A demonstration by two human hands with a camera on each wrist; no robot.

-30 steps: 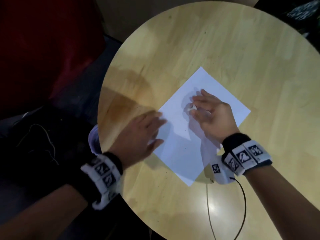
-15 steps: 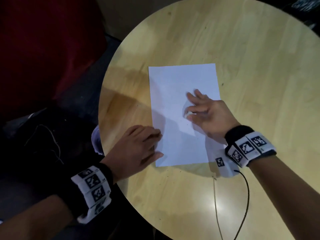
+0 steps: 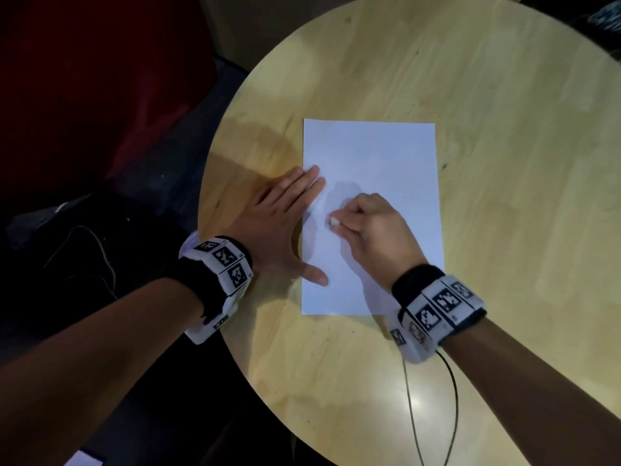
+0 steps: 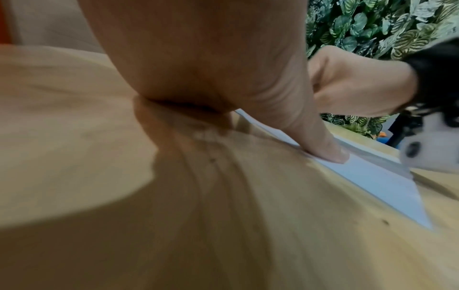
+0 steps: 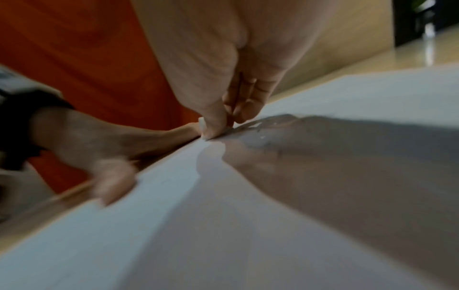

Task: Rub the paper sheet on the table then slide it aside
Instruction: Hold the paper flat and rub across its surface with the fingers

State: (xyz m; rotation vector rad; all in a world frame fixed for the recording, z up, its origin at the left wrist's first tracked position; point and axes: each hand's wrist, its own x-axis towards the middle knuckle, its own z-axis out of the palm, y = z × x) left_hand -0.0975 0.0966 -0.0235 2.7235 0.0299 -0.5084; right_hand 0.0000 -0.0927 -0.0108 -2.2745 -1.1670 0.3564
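Observation:
A white paper sheet (image 3: 376,156) lies square on the round wooden table (image 3: 504,129). My left hand (image 3: 285,223) lies flat with straight fingers across the sheet's left edge, its thumb pressing the paper (image 4: 387,188) nearer the front. My right hand (image 3: 346,225) rests on the middle of the sheet with curled fingers and pinches a small white eraser (image 3: 333,222). In the right wrist view the eraser (image 5: 202,125) touches the paper (image 5: 248,215) under the thumb and fingers. Faint marks show on the sheet just beyond it.
The table's left edge runs close beside my left wrist, with dark floor and a dark red seat (image 3: 84,79) beyond it. A thin black cable (image 3: 450,398) trails from my right wristband over the table's front. Bare wood surrounds the sheet on the right and far side.
The sheet has turned from a diagonal lie to square with me. My left hand has moved forward and flattened onto its left edge. My right hand's fingers have curled round the eraser.

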